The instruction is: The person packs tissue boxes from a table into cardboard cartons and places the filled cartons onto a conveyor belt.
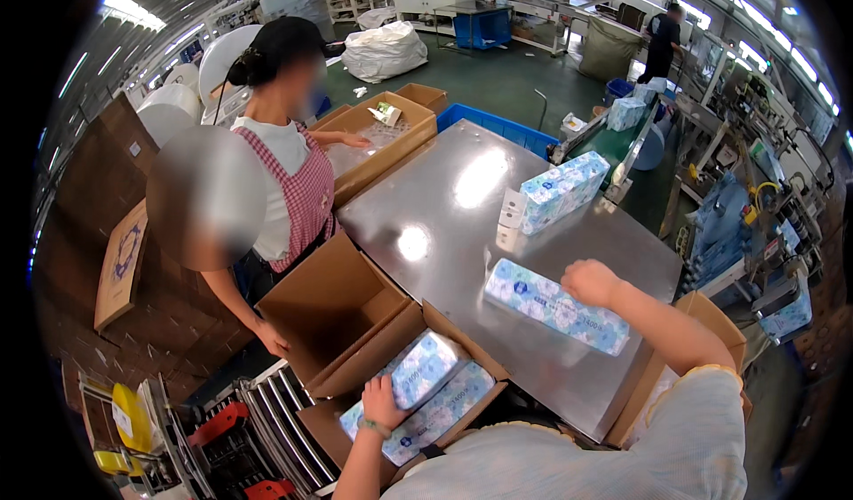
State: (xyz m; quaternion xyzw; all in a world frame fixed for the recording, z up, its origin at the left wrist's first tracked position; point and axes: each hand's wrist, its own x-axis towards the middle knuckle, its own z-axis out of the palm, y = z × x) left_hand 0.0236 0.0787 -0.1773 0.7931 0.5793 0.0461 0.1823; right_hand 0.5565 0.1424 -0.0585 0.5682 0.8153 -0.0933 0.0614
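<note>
Beside the steel table (418,189): left hand (382,402) in a packed carton (322,424), right hand (591,281) at a pack (538,305)

On the table's near half, the pack slants down to the right, its flowered, printed face turned toward the wearer. The right hand bends over its far long edge with fingers curled and knuckles up; their tips are hidden, so I cannot tell whether they pinch it. Nor can I tell whether the pack rests on the metal or is slightly raised.

Down to the left, the left hand lies on an upper pack (428,367) inside the packed carton, fingers draped over its near end; how firmly they press cannot be told. A green bracelet (375,428) circles the wrist. Beside the upper pack, toward the wearer, sits a lower pack (444,411).

Just beyond the packed carton, touching it, stands an open carton (311,287). Past that, a co-worker (302,171) in a checked apron reaches into a far carton (391,158).

At the table's far right, another pack (564,191) stands on edge near the green conveyor (609,143). Behind the table is a blue crate (502,129).
</note>
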